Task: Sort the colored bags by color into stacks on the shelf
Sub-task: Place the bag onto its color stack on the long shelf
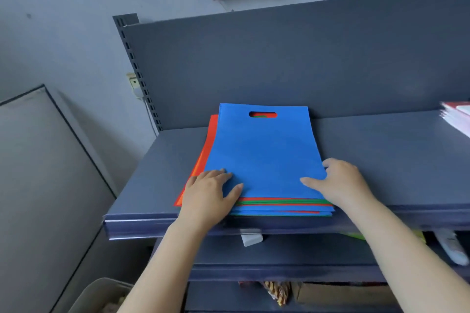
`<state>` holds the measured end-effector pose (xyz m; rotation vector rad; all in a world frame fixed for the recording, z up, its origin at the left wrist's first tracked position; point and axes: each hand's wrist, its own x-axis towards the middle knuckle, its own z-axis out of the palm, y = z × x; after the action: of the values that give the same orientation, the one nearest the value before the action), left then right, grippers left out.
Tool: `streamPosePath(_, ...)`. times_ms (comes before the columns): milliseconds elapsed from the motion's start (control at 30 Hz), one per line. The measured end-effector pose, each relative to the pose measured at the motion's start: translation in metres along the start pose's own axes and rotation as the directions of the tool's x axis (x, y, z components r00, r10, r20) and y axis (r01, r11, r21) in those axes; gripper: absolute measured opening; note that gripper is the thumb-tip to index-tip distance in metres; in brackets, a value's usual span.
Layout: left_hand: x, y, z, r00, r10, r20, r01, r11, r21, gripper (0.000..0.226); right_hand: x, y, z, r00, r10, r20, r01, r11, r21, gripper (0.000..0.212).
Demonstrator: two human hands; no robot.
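One mixed pile of flat bags lies on the grey shelf. A blue bag with a cut-out handle is on top. Red and green bag edges show at the pile's front. A red bag sticks out on the left. My left hand rests on the pile's front left corner, thumb on the blue bag, fingers at the edge. At the front right corner, my right hand has its thumb on top and its fingers curled around the side. Whether either hand pinches a bag is unclear.
The shelf's back panel rises behind the pile. A stack of red and white items lies at the shelf's far right. Lower shelves hold boxes and packets. A grey board leans at the left and a bin stands below.
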<state>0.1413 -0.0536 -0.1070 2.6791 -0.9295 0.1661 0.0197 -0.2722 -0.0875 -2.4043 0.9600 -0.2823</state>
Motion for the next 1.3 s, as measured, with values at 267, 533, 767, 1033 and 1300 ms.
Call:
streamPosePath(267,0.011,-0.004,0.002,0.997,0.071,0.009,-0.07,0.993,-0.092,0.048,0.004,0.013,-0.006,0.97,-0.011,-0.243,0.052,0.985,0.162,0.024)
streamPosePath(533,0.027,-0.04,-0.011,0.957,-0.287,0.04,0.289,0.955,-0.07,0.07,0.012,0.035,-0.009,0.941,0.075,-0.329,0.015,0.964,0.264,0.011)
streamPosePath(767,0.032,-0.056,-0.023,0.905,-0.423,0.037,0.42,0.878,-0.228,0.052,0.012,0.04,-0.007,0.937,0.089,-0.339,0.112,0.841,0.53,0.032)
streamPosePath(1033,0.001,-0.047,-0.045,0.918,-0.352,-0.184,0.276,0.898,-0.342,0.016,-0.007,0.027,-0.011,0.982,0.063,-0.178,0.109,0.582,0.806,0.044)
streamPosePath(1300,-0.078,-0.029,-0.072,0.708,-0.594,-0.382,0.246,0.715,-0.655,0.007,-0.039,0.017,-0.02,1.0,-0.024,-0.008,0.015,0.308,0.951,0.038)
